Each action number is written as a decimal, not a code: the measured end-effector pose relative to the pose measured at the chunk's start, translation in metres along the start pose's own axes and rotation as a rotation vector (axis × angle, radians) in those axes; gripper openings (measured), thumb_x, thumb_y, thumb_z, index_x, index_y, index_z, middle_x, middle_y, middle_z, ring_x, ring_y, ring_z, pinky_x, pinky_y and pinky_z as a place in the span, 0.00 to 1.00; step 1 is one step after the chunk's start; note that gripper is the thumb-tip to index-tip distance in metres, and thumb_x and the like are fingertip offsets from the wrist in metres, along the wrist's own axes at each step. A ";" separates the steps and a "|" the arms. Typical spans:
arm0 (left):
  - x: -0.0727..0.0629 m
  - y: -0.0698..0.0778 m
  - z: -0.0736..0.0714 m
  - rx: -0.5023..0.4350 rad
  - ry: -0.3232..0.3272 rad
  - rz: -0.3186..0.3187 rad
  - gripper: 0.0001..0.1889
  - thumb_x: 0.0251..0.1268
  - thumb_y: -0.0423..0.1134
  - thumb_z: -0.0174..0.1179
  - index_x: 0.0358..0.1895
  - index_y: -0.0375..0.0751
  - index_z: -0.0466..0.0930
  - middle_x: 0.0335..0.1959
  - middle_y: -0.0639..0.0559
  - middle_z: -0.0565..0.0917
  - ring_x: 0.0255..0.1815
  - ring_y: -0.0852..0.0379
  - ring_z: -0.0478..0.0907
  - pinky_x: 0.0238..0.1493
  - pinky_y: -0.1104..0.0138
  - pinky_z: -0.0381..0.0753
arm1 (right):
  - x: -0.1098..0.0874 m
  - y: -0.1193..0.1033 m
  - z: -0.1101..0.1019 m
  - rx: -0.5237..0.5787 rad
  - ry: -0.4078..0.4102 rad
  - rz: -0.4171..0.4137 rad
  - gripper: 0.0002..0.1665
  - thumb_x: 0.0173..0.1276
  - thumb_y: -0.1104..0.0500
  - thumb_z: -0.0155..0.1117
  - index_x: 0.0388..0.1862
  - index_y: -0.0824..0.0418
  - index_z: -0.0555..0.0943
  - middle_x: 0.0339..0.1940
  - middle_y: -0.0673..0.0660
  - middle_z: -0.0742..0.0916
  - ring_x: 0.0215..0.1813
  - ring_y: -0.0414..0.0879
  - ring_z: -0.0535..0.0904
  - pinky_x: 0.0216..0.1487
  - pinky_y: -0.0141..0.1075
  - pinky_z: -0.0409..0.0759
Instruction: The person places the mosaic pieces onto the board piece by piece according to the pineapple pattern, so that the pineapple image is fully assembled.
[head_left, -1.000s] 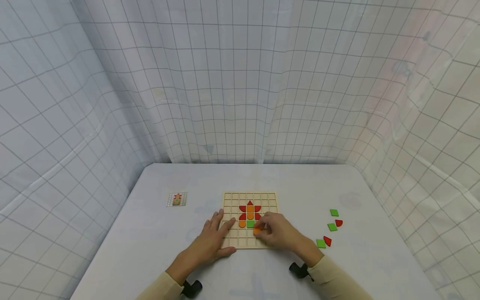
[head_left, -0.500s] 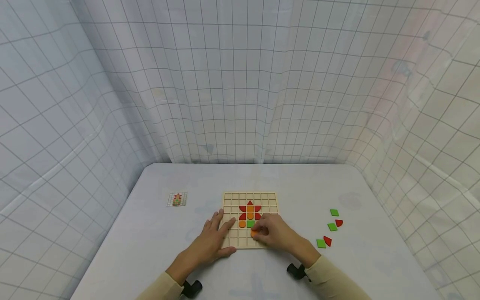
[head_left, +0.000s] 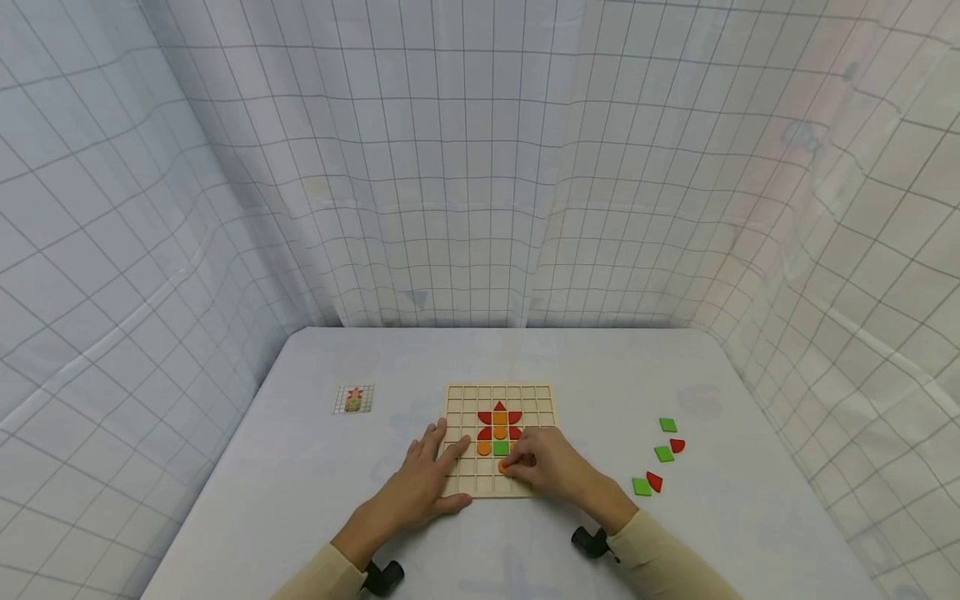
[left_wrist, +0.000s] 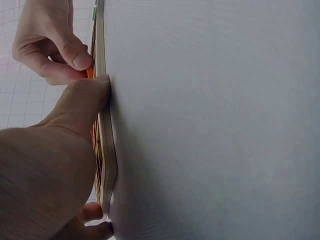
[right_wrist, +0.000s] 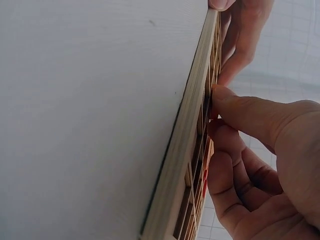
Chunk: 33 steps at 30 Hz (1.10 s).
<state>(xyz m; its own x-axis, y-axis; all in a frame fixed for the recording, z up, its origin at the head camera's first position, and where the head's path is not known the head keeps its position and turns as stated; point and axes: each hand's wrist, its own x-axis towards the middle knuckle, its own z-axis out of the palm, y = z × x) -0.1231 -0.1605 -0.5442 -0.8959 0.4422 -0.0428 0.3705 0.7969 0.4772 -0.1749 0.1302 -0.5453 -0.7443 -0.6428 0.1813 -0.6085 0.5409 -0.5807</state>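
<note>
A wooden grid board (head_left: 459, 485) lies on the table, with red, orange and green tiles set in its cells. My left hand (head_left: 416, 487) rests on the board's left edge with its fingers spread and its thumb at the near edge. Between thumb and fingertips, my right hand (head_left: 557, 467) pinches an orange tile (head_left: 502, 467), apparently round, over a cell just below the green square tile (head_left: 501, 448). Left of that green tile sits an orange round tile (head_left: 484, 448). In the left wrist view the pinched orange tile (left_wrist: 90, 72) shows only as a sliver at the fingertips.
Right of the board lie loose green square tiles (head_left: 664, 454) and red curved tiles (head_left: 655, 482). A small pattern card (head_left: 354, 399) lies at the left of the white table (head_left: 517, 354). Gridded white curtains (head_left: 480, 167) surround the table.
My right hand has moved slightly left with the orange tile, from the lower right of the green tile to just below it. The left hand has stayed in place.
</note>
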 end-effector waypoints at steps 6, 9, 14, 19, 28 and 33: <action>0.001 -0.001 0.001 0.008 -0.003 -0.004 0.50 0.77 0.61 0.78 0.92 0.43 0.68 0.96 0.24 0.55 0.98 0.22 0.53 0.91 0.24 0.61 | 0.002 -0.001 0.001 0.001 -0.005 -0.001 0.03 0.76 0.61 0.86 0.46 0.57 1.00 0.39 0.48 0.94 0.40 0.29 0.79 0.40 0.24 0.81; 0.002 -0.003 0.002 0.011 -0.005 -0.010 0.50 0.77 0.61 0.78 0.93 0.44 0.68 0.96 0.25 0.55 0.98 0.22 0.52 0.92 0.25 0.60 | 0.004 -0.002 0.001 0.005 -0.008 0.007 0.04 0.76 0.61 0.85 0.46 0.57 1.00 0.39 0.48 0.95 0.40 0.29 0.79 0.41 0.24 0.81; 0.001 -0.003 0.002 0.002 -0.008 -0.011 0.50 0.77 0.61 0.78 0.93 0.44 0.68 0.97 0.26 0.54 0.98 0.23 0.52 0.93 0.25 0.60 | 0.006 -0.004 0.004 0.001 -0.006 0.010 0.03 0.76 0.62 0.85 0.46 0.57 1.00 0.39 0.48 0.94 0.39 0.30 0.78 0.39 0.25 0.80; -0.001 -0.003 0.002 0.000 -0.004 -0.007 0.50 0.77 0.61 0.78 0.93 0.43 0.68 0.96 0.25 0.54 0.98 0.23 0.52 0.92 0.25 0.60 | 0.007 -0.006 0.005 -0.028 0.000 -0.001 0.03 0.75 0.63 0.86 0.45 0.58 1.00 0.38 0.49 0.94 0.38 0.30 0.77 0.37 0.24 0.78; 0.001 -0.006 0.005 -0.001 -0.008 -0.012 0.50 0.77 0.61 0.78 0.93 0.44 0.67 0.97 0.25 0.53 0.98 0.23 0.51 0.93 0.25 0.59 | 0.003 -0.006 0.003 -0.027 -0.008 0.002 0.05 0.76 0.62 0.85 0.48 0.56 1.00 0.40 0.48 0.94 0.39 0.30 0.77 0.39 0.24 0.78; 0.001 -0.006 0.006 0.001 -0.010 -0.016 0.50 0.77 0.61 0.78 0.93 0.45 0.67 0.97 0.26 0.53 0.99 0.23 0.51 0.93 0.26 0.58 | -0.003 -0.004 -0.004 -0.027 0.010 0.039 0.04 0.77 0.63 0.83 0.47 0.57 1.00 0.39 0.47 0.93 0.38 0.30 0.76 0.39 0.25 0.79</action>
<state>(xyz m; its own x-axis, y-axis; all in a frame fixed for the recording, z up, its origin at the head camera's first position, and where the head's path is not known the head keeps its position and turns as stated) -0.1248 -0.1620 -0.5527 -0.8993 0.4332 -0.0596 0.3561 0.8045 0.4754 -0.1717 0.1321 -0.5407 -0.7704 -0.6152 0.1673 -0.5860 0.5798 -0.5661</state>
